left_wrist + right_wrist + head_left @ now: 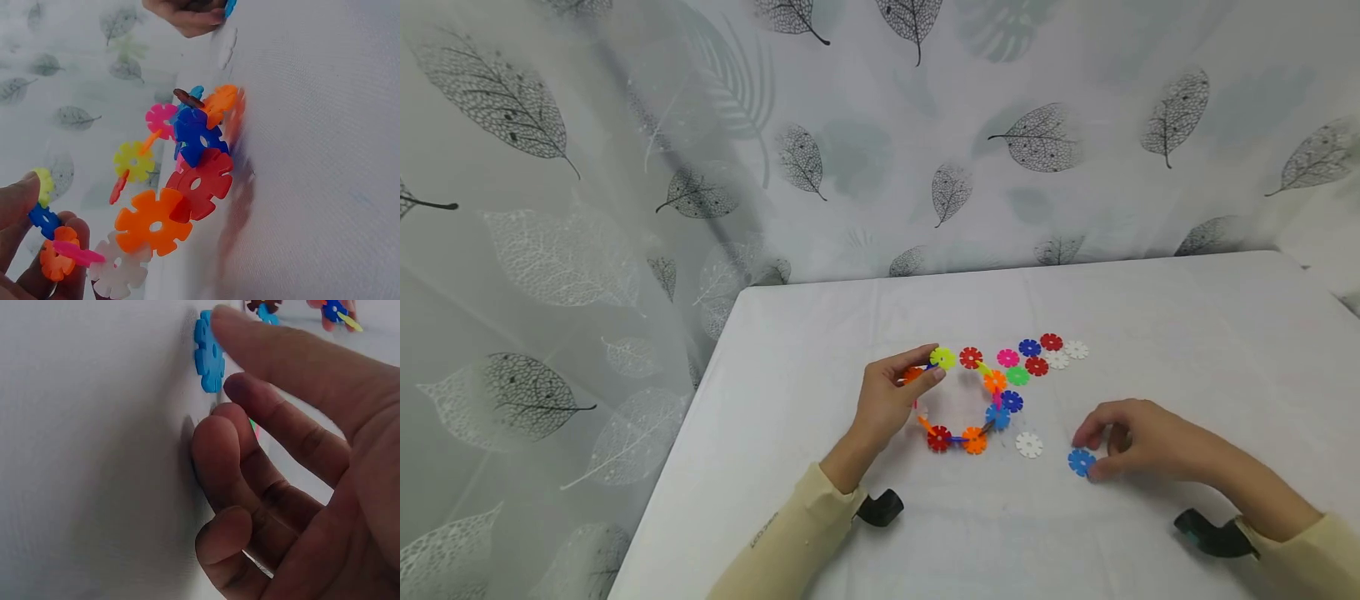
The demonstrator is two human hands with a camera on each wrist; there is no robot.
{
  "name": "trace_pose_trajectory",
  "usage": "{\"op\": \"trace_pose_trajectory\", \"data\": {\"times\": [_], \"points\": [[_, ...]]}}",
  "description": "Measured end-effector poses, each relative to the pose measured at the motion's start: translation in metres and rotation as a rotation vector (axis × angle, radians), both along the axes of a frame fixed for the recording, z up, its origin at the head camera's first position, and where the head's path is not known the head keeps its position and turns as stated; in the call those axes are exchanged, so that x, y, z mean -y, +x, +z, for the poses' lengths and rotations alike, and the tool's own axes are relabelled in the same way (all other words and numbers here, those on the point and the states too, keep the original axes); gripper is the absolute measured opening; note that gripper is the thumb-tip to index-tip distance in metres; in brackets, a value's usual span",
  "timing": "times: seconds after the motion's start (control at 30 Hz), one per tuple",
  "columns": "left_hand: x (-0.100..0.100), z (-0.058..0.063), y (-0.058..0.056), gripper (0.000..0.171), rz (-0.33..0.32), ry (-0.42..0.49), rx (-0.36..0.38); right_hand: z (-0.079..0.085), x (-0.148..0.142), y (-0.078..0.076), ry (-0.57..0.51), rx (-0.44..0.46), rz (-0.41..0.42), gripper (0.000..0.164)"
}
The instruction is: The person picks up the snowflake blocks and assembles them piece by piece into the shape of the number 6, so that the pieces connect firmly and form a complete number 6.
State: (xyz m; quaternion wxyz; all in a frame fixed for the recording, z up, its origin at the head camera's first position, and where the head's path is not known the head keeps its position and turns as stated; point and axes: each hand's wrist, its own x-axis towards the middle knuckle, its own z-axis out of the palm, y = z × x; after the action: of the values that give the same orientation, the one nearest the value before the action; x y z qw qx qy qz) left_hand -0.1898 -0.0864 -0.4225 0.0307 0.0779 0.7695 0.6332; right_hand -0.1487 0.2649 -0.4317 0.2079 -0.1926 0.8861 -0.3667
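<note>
My left hand (883, 396) pinches the yellow-green snowflake disc (943, 358) at one end of a chain of interlocking plastic discs. The chain curves in a ring with a gap between that disc and a red disc (971, 357). In the left wrist view its orange disc (154, 222) and red disc (201, 185) slot into their neighbours. Off to the right, my right hand (1153, 442) holds a light blue disc (1082, 462) by its edges between thumb and index finger, low over the table. In the right wrist view that blue disc (209, 353) stands edge-on, the other fingers curled loosely below.
Loose discs lie beyond the ring to the right, among them a pink disc (1007, 357), a green disc (1018, 376) and a white disc (1077, 350). Another white disc (1029, 445) lies between the hands. A white cloth covers the table (805, 350); a leaf-patterned curtain (865, 192) hangs behind.
</note>
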Motion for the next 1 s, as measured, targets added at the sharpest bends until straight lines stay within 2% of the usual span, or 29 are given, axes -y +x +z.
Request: {"op": "trace_pose_trajectory", "data": {"times": [0.13,0.27,0.4,0.63,0.8,1.0], "points": [[0.0,0.0,0.0,0.036,-0.012,0.001,0.002,0.002,0.005,0.001,0.039,0.007,-0.007,0.037],[0.0,0.001,0.0,0.035,-0.02,0.006,0.009,0.003,0.01,0.001,0.033,0.019,0.029,0.034],[-0.001,0.0,0.001,0.035,-0.031,0.019,0.005,0.003,0.016,0.0,-0.007,0.045,0.079,0.033],[-0.004,0.003,0.003,0.035,-0.047,0.01,-0.004,0.007,0.032,-0.004,-0.124,0.065,0.156,0.015],[-0.006,0.006,0.007,0.035,-0.059,-0.001,-0.024,0.014,0.048,-0.01,-0.24,0.101,0.131,0.02],[-0.006,0.008,0.009,0.034,-0.074,0.003,-0.05,0.017,0.07,-0.019,-0.327,0.059,0.051,0.026]]}}
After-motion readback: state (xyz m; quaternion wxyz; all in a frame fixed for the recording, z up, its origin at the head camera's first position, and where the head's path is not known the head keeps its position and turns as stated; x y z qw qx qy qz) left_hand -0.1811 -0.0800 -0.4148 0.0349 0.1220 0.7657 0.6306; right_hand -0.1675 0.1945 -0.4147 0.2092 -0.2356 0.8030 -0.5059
